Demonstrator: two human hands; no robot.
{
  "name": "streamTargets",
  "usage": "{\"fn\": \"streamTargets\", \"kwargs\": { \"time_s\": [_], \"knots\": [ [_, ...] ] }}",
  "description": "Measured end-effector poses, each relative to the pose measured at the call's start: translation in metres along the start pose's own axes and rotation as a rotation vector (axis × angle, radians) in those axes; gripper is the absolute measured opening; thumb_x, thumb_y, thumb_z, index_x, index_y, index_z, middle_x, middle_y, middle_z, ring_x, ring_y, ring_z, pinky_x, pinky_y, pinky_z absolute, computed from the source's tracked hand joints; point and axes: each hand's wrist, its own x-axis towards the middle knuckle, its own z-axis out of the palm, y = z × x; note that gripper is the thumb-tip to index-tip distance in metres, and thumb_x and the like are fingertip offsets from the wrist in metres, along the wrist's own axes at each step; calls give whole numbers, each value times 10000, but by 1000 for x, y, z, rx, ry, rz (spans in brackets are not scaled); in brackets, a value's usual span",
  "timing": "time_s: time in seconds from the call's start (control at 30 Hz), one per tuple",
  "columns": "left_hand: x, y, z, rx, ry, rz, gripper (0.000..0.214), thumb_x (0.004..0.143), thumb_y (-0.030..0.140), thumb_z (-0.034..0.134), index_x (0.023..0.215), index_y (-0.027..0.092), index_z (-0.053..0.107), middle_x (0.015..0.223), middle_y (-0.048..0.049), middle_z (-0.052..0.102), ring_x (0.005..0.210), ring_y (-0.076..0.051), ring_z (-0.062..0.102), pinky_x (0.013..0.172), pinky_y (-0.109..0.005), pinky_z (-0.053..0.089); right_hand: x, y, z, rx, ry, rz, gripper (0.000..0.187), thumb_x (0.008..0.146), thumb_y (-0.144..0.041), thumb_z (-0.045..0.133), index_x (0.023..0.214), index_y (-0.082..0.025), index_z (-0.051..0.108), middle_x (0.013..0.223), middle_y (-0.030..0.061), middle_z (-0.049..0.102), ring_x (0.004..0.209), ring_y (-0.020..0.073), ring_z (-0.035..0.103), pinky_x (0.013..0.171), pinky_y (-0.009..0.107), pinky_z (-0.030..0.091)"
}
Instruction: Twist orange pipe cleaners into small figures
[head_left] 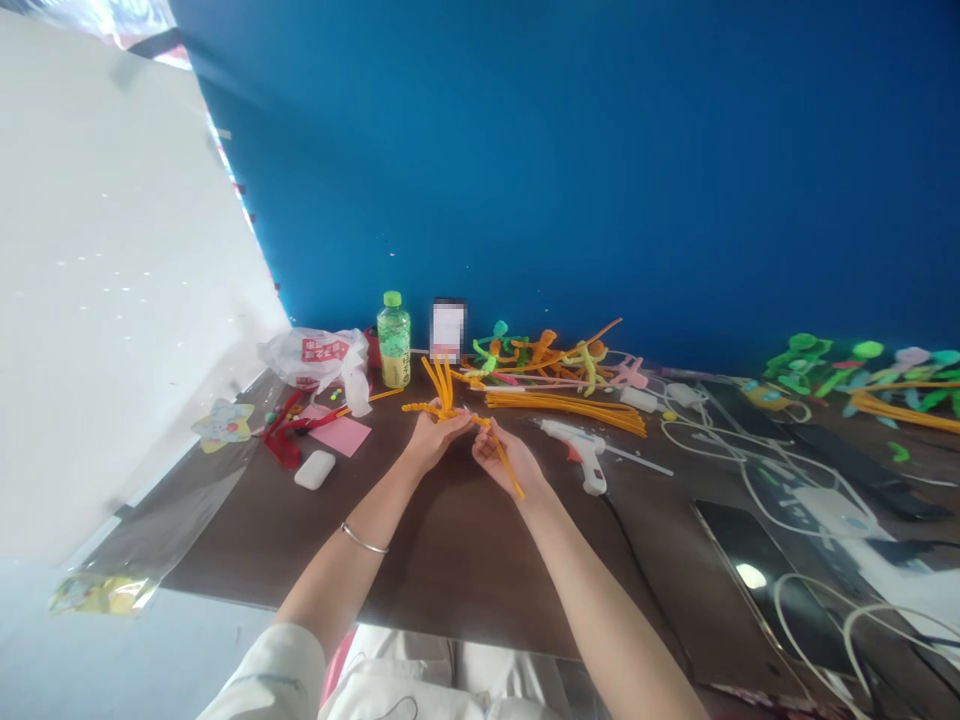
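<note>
Orange pipe cleaners (444, 395) hung just above the bench (450, 560), mid-table. The left hand (433, 436) was closed on the bundle, and the right hand (504, 458) was pinched on one strand trailing down. The ends stuck up loose, so the piece looked barely begun. A fresh stack (566, 405) and a glue gun (583, 450) lay just to the right, with finished figures (540, 355) behind.
</note>
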Motion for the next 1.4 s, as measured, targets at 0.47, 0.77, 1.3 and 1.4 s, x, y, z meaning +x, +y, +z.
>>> {"fn": "streamTargets", "kwargs": {
  "time_s": [0.47,0.77,1.3,1.4],
  "knots": [
    [-3,-7,10,3,171,147,404,547,237,768,766,175,434,712,13,626,759,-156,645,825,-377,491,-7,19,11,-598,242,-354,353,690,-525,581,666,-174,554,430,-65,429,354,75,391,369,209,323],
    [-8,-8,13,244,215,245,398,570,273,751,742,188,403,726,-10,655,716,-159,645,749,-344,497,-15,18,11,-1533,236,-718,200,782,-239,426,591,-200,472,517,-10,492,466,123,441,488,246,300],
    [-1,-3,2,338,136,273,379,593,262,724,740,191,382,709,3,639,724,-148,642,727,-296,486,-8,0,-3,-1465,162,-1008,194,869,-275,369,814,-191,535,764,72,603,741,200,571,718,332,447],
    [-2,0,1,342,112,249,402,566,266,744,737,186,389,722,-6,651,714,-154,645,726,-310,495,-7,-2,-2,-1231,225,-893,179,839,-320,431,780,-199,549,739,45,613,702,180,580,695,312,452]
  ]
}}
